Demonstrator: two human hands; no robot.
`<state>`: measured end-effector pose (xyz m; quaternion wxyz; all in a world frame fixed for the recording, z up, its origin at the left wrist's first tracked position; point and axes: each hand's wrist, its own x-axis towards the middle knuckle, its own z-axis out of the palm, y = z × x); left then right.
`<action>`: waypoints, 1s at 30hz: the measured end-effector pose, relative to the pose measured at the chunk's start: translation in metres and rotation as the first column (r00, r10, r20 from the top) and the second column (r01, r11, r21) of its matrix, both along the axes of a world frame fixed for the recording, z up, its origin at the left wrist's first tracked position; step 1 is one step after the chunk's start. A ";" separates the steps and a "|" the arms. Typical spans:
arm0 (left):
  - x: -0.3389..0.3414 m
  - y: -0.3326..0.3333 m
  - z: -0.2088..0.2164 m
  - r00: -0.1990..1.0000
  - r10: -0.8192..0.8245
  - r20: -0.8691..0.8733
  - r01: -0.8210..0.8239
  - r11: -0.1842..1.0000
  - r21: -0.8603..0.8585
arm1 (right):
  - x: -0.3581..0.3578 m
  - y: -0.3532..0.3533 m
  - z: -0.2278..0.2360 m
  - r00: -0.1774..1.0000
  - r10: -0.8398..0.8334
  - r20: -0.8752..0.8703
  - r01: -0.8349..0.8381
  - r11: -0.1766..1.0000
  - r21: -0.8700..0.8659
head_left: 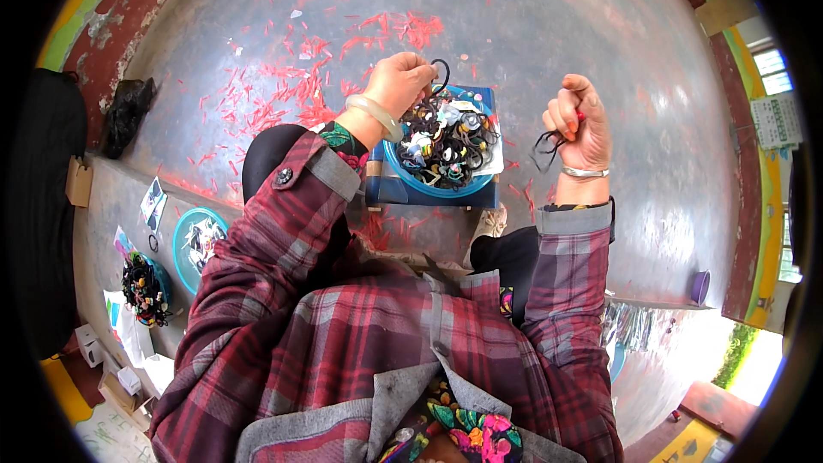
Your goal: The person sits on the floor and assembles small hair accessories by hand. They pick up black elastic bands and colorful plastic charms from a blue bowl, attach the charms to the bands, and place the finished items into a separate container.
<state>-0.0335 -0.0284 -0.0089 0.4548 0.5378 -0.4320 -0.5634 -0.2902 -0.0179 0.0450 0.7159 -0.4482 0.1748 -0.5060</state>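
A black hair tie [442, 74] loops up from the fingertips of my left hand [399, 86], which pinches it over the far left edge of a blue basin [429, 189]. Dark hair ties [450, 154] with small pale and coloured ornaments fill that basin. To the right of it, my right hand [579, 129] is raised with the fingers curled. Thin black elastic loops [546, 151] dangle from its fingers. A small red bit shows at those fingers; I cannot tell what it is.
The basin rests on a low blue stand [480, 199] between my knees. Red scraps [283, 90] litter the floor ahead and left. At my left are a turquoise basin [177, 244] of pale pieces and a container of dark hair ties [144, 291]. A purple cup-like container [700, 288] stands far right.
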 end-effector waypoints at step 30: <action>-0.014 0.005 0.004 0.803 -0.068 -0.591 0.254 0.938 0.237 | 0.044 -0.006 -0.052 0.669 -0.060 -0.741 0.064 0.998 -0.023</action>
